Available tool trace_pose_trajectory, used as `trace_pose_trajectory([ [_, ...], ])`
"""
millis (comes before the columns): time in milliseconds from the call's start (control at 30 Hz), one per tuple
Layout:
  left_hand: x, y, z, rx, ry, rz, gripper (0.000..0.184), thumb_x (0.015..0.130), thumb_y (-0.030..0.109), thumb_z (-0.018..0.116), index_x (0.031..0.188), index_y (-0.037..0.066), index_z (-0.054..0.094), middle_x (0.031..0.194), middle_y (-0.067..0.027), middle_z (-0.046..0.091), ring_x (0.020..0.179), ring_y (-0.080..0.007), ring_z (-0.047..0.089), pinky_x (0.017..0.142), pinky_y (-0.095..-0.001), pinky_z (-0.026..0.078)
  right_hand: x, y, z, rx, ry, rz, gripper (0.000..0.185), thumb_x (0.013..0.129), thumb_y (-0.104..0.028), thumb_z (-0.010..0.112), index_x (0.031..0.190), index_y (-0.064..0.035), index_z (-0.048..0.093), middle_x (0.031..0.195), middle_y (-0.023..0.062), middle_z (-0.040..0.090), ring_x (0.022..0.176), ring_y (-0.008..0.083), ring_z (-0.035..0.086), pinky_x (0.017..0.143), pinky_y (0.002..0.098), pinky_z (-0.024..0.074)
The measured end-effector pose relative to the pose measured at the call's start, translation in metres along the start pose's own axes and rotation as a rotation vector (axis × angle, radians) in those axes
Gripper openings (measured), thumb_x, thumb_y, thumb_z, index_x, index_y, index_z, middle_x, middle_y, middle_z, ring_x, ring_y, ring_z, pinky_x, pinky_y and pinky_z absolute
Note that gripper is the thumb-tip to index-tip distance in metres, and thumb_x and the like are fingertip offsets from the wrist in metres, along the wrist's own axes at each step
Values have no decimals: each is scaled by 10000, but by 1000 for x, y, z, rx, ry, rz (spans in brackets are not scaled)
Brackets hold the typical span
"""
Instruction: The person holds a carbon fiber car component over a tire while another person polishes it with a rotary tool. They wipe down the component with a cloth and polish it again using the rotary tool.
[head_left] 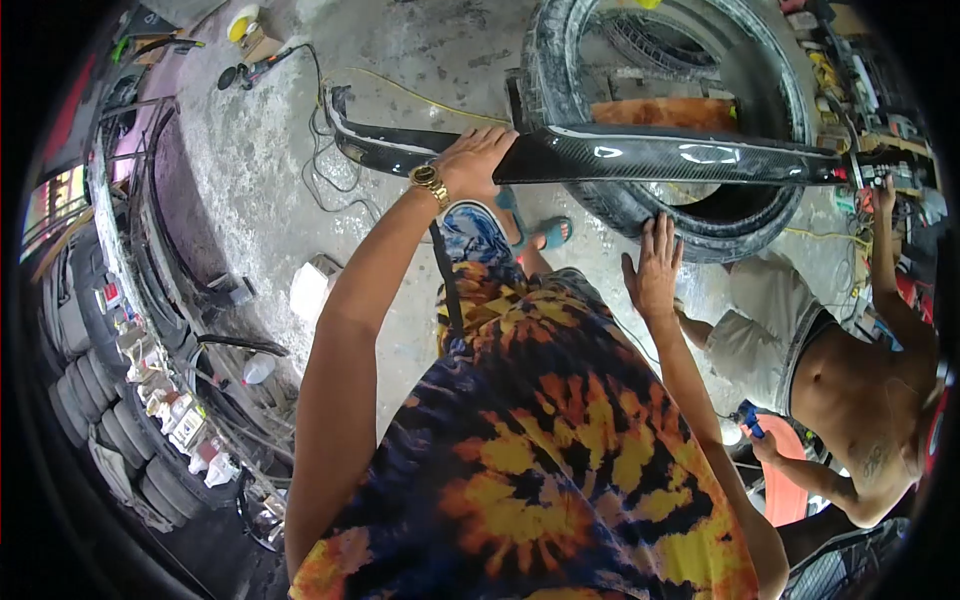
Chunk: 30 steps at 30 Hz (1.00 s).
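Note:
A long glossy black carbon-fibre car body panel (pixel 690 158) lies across the top of a dusty upright stack of tyres (pixel 590 195). My left hand (pixel 475 160), with a gold watch on the wrist, wraps over the panel near its narrower left part; the thumb is hidden. Beyond that hand the panel curves up to a bent end. My right hand (pixel 655 265) rests with fingers stretched on the near side of the tyre, below the panel and apart from it.
At right a co-worker (pixel 850 390) has one hand near the panel's right end and a blue tool (pixel 747 416) in the other. A corded grinder (pixel 260 68) lies on the floor, its cable trailing. Shelving with tyres (pixel 120 430) stands left; clutter lines the right.

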<state>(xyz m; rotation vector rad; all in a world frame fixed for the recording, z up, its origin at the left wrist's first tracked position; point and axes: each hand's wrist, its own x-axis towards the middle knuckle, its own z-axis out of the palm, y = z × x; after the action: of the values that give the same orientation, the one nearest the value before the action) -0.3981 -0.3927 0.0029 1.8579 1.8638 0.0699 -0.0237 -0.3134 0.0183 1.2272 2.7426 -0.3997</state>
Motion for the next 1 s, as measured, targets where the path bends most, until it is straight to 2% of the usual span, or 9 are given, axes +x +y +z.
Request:
trace_pose_trajectory([
  [167, 4, -1, 3, 33, 3, 19, 978, 653, 285, 815, 1465, 34, 333, 1401, -195, 455, 1336, -355, 411, 1123, -475, 323, 3, -7, -1, -24, -64, 81, 799, 869, -269, 665, 1518, -7, 281, 1624, 181, 187, 1501, 363, 182, 1189, 574, 171],
  [333, 5, 0, -3, 26, -21, 15, 960, 653, 255, 814, 1457, 8, 350, 1391, -189, 461, 1325, -353, 419, 1111, -469, 335, -2, -11, 8, -63, -36, 133, 840, 866, -260, 674, 1553, -43, 241, 1649, 151, 148, 1497, 369, 204, 1186, 570, 199],
  [433, 2, -7, 6, -47, 68, 66, 934, 641, 251, 806, 1435, -10, 389, 1343, -183, 489, 1304, -342, 435, 1093, -465, 348, -1, -13, 17, -85, -3, 155, 818, 882, -245, 662, 1556, -55, 239, 1652, 142, 148, 1500, 366, 201, 1191, 553, 204],
  [533, 2, -11, 17, -46, 165, 98, 893, 621, 248, 809, 1395, -15, 449, 1291, -179, 523, 1261, -338, 468, 1062, -477, 359, 1, -8, 41, -115, 100, 156, 824, 881, -257, 673, 1561, -84, 242, 1655, 126, 151, 1490, 364, 232, 1173, 537, 260],
  [633, 1, -13, 11, -57, 81, 59, 878, 650, 254, 797, 1406, -3, 431, 1334, -172, 504, 1302, -316, 447, 1082, -478, 342, 7, -17, 45, -123, 66, 227, 815, 874, -236, 684, 1550, -72, 260, 1646, 137, 182, 1465, 394, 275, 1147, 500, 319],
  [767, 6, -10, 25, -42, 138, -4, 812, 648, 287, 816, 1345, 16, 500, 1304, -151, 539, 1252, -296, 485, 1038, -450, 365, 12, 0, 58, -39, 85, 131, 826, 847, -204, 689, 1517, 40, 272, 1589, 294, 212, 1472, 433, 228, 1209, 476, 212],
  [900, 2, -10, 21, 1, 168, 5, 802, 646, 307, 820, 1325, 11, 513, 1287, -158, 554, 1236, -306, 496, 1028, -456, 367, 13, 12, 58, -19, 90, 79, 799, 849, -189, 685, 1499, 70, 300, 1578, 301, 238, 1481, 423, 215, 1212, 460, 208],
  [967, 3, -15, 29, -48, 311, 96, 669, 617, 285, 821, 1179, 4, 592, 1205, -183, 593, 1163, -337, 538, 961, -493, 413, 13, 21, 59, -6, 65, 64, 795, 851, -206, 684, 1497, 66, 310, 1587, 287, 233, 1482, 413, 223, 1213, 441, 209],
  [1000, 11, -19, 25, -130, 190, 138, 597, 611, 274, 815, 1108, 11, 613, 1166, -182, 603, 1117, -349, 561, 922, -514, 436, 12, 16, 53, 16, 34, 118, 790, 853, -219, 690, 1500, 47, 321, 1595, 265, 230, 1482, 395, 236, 1214, 418, 214],
])
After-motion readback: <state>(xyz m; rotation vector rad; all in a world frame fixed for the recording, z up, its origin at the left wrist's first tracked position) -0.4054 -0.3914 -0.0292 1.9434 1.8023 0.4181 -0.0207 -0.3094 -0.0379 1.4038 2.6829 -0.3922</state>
